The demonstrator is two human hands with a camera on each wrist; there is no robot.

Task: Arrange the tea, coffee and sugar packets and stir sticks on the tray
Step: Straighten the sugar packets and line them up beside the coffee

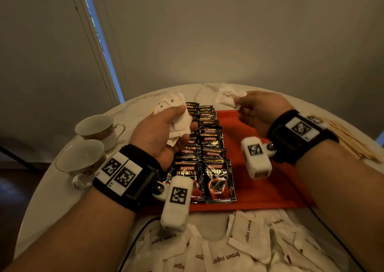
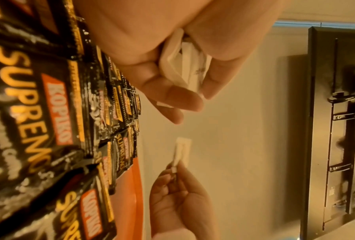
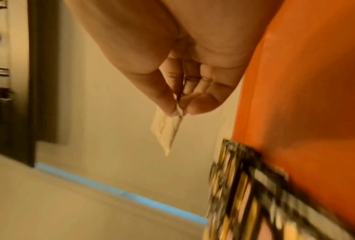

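An orange tray [image 1: 259,184] lies on the round marble table, with two rows of black Kopiko coffee packets [image 1: 209,147] along its left half. My left hand [image 1: 164,130] hovers over those rows and grips a small stack of white brown sugar packets [image 1: 176,114], also seen edge-on as sugar packets [image 2: 184,65]. My right hand [image 1: 257,109] is above the tray's far edge and pinches one or two white sugar packets [image 1: 228,98] by a corner; the packet [image 3: 166,133] hangs from thumb and fingers. A pile of wooden stir sticks [image 1: 349,138] lies right of the tray.
Two empty teacups [image 1: 94,126], [image 1: 80,159] stand at the table's left edge. Many loose brown sugar packets [image 1: 239,249] cover the near part of the table. A wall rises close behind the table, and black cables run over its near edge.
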